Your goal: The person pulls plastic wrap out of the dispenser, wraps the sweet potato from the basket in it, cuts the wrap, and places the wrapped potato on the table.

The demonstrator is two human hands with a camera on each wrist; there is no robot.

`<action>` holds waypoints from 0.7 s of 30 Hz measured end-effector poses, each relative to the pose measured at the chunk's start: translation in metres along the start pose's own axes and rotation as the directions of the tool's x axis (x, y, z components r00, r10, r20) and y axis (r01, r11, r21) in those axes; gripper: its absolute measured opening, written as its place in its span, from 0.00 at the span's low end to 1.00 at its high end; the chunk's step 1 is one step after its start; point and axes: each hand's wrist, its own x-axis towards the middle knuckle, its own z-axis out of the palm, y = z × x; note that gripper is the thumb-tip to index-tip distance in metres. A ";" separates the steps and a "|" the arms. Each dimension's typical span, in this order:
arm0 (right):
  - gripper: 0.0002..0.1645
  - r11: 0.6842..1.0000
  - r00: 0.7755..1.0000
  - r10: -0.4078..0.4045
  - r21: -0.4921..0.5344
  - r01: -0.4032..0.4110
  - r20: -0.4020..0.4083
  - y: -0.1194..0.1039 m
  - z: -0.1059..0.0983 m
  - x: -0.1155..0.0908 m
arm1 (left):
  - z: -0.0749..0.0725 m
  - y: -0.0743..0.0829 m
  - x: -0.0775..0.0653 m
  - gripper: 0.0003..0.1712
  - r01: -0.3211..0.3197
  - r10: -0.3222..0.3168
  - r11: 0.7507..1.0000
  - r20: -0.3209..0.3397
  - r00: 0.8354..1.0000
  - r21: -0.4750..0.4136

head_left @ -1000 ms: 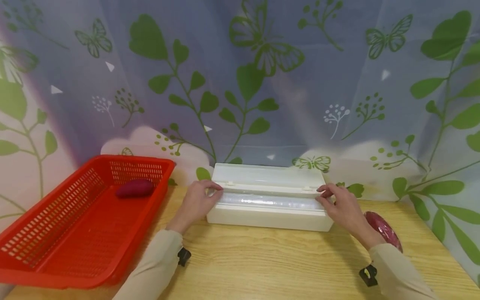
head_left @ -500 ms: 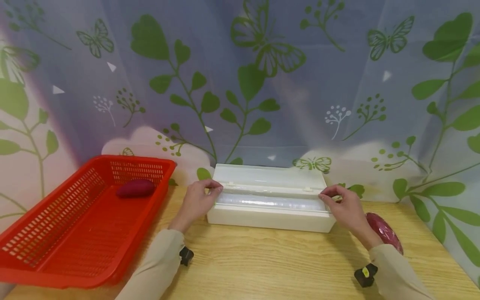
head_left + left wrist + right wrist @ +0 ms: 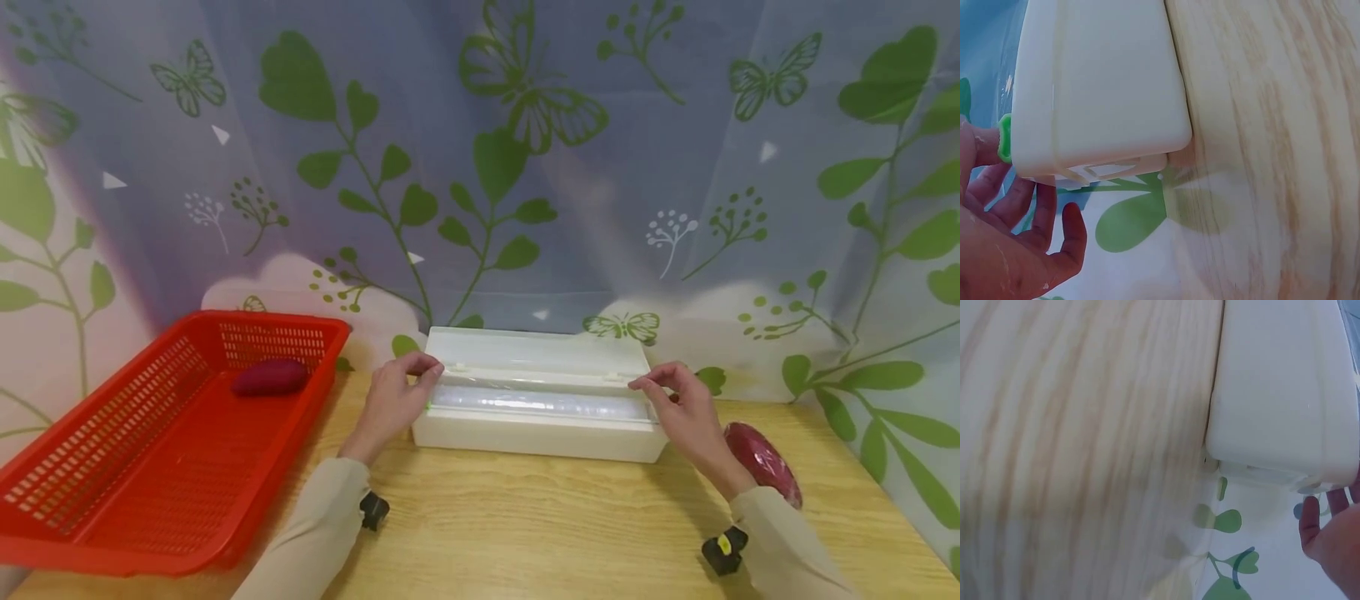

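A white cling film dispenser box (image 3: pixel 536 438) sits on the table against the curtain, its lid (image 3: pixel 536 350) tipped up at the back. The clear roll of cling film (image 3: pixel 540 402) shows inside. At the roll's left end, my left hand (image 3: pixel 392 406) pinches the film between thumb and index finger. My right hand (image 3: pixel 688 421) does likewise at the right end. In the left wrist view, a green piece (image 3: pixel 1005 139) lies by the thumb of the left hand (image 3: pixel 1016 231), whose other fingers stay loose. The right hand (image 3: pixel 1338 540) shows only partly beside the box in its wrist view.
A red slotted basket (image 3: pixel 165 483) stands at the left, with a purple sweet potato-like thing (image 3: pixel 270 377) in it. A similar purple piece wrapped in shiny film (image 3: pixel 763 462) lies right of my right wrist. Behind the wooden table (image 3: pixel 525 525) hangs a patterned curtain (image 3: pixel 615 242).
My right hand has shifted slightly, first right and then back left and a little up. My left hand has risen very slightly. Box, basket and purple things stay put.
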 end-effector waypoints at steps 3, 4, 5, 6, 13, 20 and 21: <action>0.10 1.000 1.000 0.012 0.013 -0.011 -0.013 -0.003 0.000 0.003 | 0.000 0.003 0.002 0.12 -0.002 0.002 1.000 -0.011 1.000 -0.012; 0.10 1.000 1.000 0.016 0.024 -0.016 -0.012 -0.003 0.000 0.004 | 0.001 0.004 0.002 0.12 0.000 0.000 1.000 -0.015 1.000 -0.013; 0.11 0.999 1.000 0.019 0.040 -0.019 -0.010 -0.004 0.000 0.004 | 0.001 0.004 0.003 0.11 0.000 0.000 1.000 -0.021 1.000 -0.014; 0.11 0.998 1.000 0.020 0.056 -0.020 -0.007 -0.005 -0.001 0.005 | 0.001 0.005 0.003 0.11 0.000 0.000 1.000 -0.026 1.000 -0.018; 0.11 0.981 0.999 -0.017 0.193 0.022 -0.028 -0.015 -0.004 0.014 | 0.002 0.012 0.006 0.07 -0.024 0.018 0.997 -0.094 0.995 -0.072; 0.09 0.926 0.997 -0.024 0.374 0.048 -0.068 -0.023 -0.005 0.017 | 0.001 0.018 0.008 0.06 -0.071 0.051 0.990 -0.162 0.986 -0.118; 0.09 0.917 0.997 -0.026 0.396 0.054 -0.074 -0.024 -0.006 0.018 | 0.001 0.019 0.009 0.05 -0.078 0.056 0.989 -0.168 0.984 -0.129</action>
